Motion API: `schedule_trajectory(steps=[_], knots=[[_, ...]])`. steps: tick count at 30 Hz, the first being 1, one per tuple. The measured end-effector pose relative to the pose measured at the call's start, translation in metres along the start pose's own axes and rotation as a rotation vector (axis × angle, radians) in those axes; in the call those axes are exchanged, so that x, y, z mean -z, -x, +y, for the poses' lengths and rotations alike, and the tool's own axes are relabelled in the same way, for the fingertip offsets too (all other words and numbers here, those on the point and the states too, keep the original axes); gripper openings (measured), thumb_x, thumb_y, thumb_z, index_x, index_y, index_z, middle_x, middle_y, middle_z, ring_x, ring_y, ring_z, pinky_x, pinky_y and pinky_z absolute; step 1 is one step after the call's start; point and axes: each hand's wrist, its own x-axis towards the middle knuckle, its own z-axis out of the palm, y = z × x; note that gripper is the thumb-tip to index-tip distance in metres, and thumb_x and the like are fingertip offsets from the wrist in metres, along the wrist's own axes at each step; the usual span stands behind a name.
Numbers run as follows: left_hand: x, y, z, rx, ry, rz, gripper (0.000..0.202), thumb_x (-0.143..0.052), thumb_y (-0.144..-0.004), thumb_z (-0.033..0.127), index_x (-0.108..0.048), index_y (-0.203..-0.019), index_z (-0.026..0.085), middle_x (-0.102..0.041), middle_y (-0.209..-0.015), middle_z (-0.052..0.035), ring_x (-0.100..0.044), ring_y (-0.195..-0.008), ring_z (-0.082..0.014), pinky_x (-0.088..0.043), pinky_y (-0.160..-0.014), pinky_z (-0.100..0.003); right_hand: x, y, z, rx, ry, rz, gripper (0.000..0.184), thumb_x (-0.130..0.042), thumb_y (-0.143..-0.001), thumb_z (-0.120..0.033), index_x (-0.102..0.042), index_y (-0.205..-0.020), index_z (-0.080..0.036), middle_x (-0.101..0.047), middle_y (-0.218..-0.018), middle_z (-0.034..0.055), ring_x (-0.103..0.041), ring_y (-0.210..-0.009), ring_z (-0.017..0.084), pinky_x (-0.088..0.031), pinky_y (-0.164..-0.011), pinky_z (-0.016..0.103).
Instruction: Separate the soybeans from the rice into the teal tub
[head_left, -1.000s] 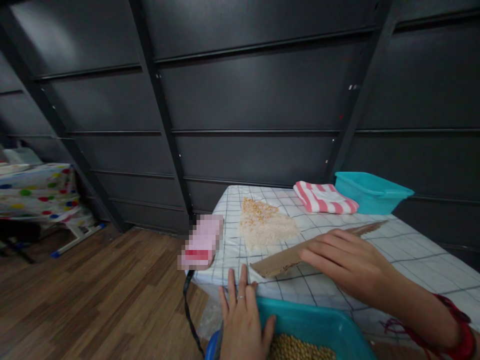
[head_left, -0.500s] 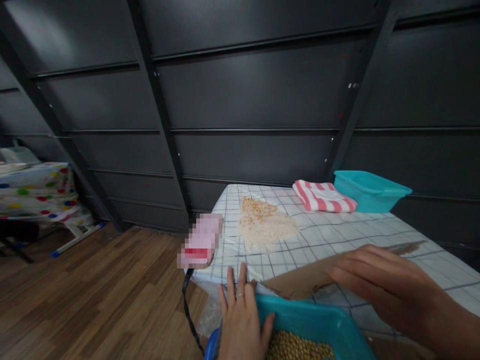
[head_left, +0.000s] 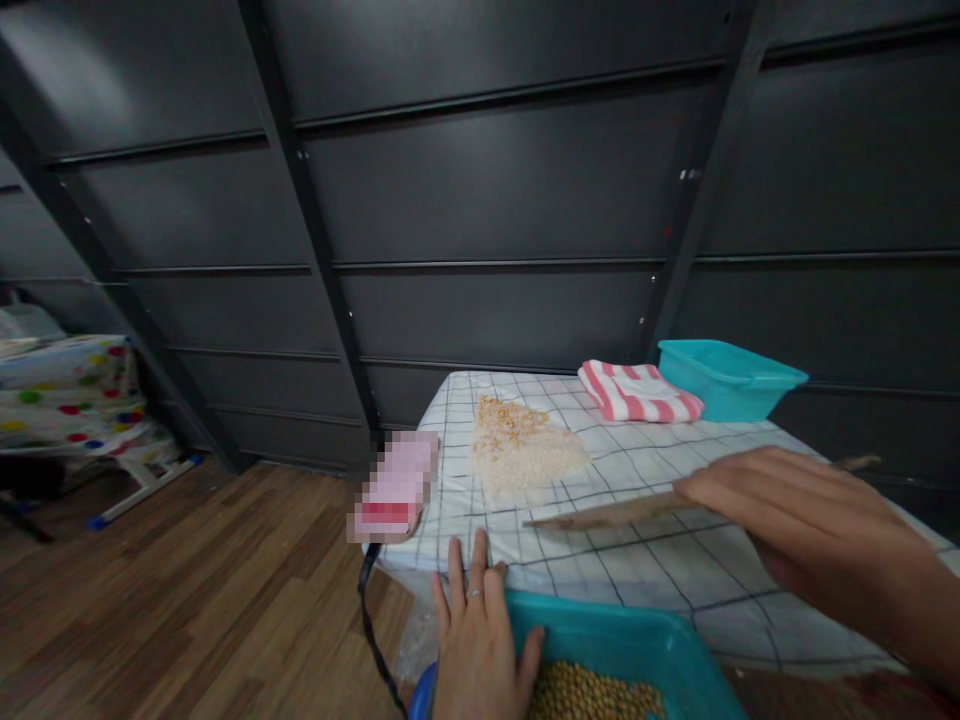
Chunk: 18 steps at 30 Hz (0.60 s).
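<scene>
My left hand [head_left: 478, 630], with a ring on one finger, lies over the left rim of a teal basin [head_left: 607, 612], its fingers stretched toward the table edge. Greenish-yellow beans [head_left: 592, 692] fill the visible bottom of that basin. My right hand [head_left: 787, 510] is closed on a piece of brown cardboard [head_left: 615, 513], seen nearly edge-on above the checked tablecloth [head_left: 645, 460]. Part of the cardboard is hidden behind the hand. Farther back on the cloth lies a spread pile of white, rice-like grains [head_left: 529, 465], with yellow kernels [head_left: 506, 418] mixed in at its far side.
A folded pink-and-white striped towel [head_left: 637, 392] and another teal basin [head_left: 727, 380] stand at the table's back right. A blurred pink object [head_left: 397, 485] is at the left edge, with a black strap [head_left: 367, 600] hanging down. A dark panelled wall [head_left: 480, 200] rises behind.
My right hand has lifted the cardboard up and away from the basin rim, tilting it flatter. The left hand stays on the basin. The view has shifted slightly.
</scene>
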Motion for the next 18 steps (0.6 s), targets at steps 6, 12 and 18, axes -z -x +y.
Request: schedule_trajectory(steps=[6,12,18], knots=[[-0.002,-0.004,0.01,-0.004,-0.068,0.027,0.04,-0.049,-0.07,0.027,-0.053,-0.106,0.011,-0.03,-0.137,-0.0184,-0.017,-0.125,-0.0425,-0.027,-0.093,-0.066,-0.053,-0.03,0.049,-0.092,0.169,0.079,0.041,-0.033,-0.069,0.003,-0.053,-0.1,-0.014,-0.061,-0.08,0.0063,-0.052,-0.074,0.018,-0.039,-0.067,0.033],[0.001,-0.01,0.032,0.028,-0.205,0.056,0.041,-0.052,-0.064,0.026,-0.058,-0.101,0.009,-0.04,-0.131,-0.0198,-0.028,-0.121,-0.0446,-0.031,-0.091,-0.065,-0.102,-0.043,0.079,-0.17,0.196,0.085,0.039,-0.034,-0.07,0.003,-0.056,-0.1,-0.012,-0.06,-0.078,0.0073,-0.05,-0.074,0.017,-0.036,-0.067,0.032],[-0.001,-0.013,0.04,0.06,-0.229,0.04,0.041,-0.054,-0.062,0.026,-0.059,-0.1,0.011,-0.041,-0.13,-0.0183,-0.029,-0.12,-0.0445,-0.031,-0.091,-0.066,-0.112,-0.033,0.076,-0.184,0.192,0.062,0.037,-0.036,-0.074,0.001,-0.054,-0.104,-0.011,-0.059,-0.08,0.0073,-0.05,-0.075,0.016,-0.038,-0.068,0.032]])
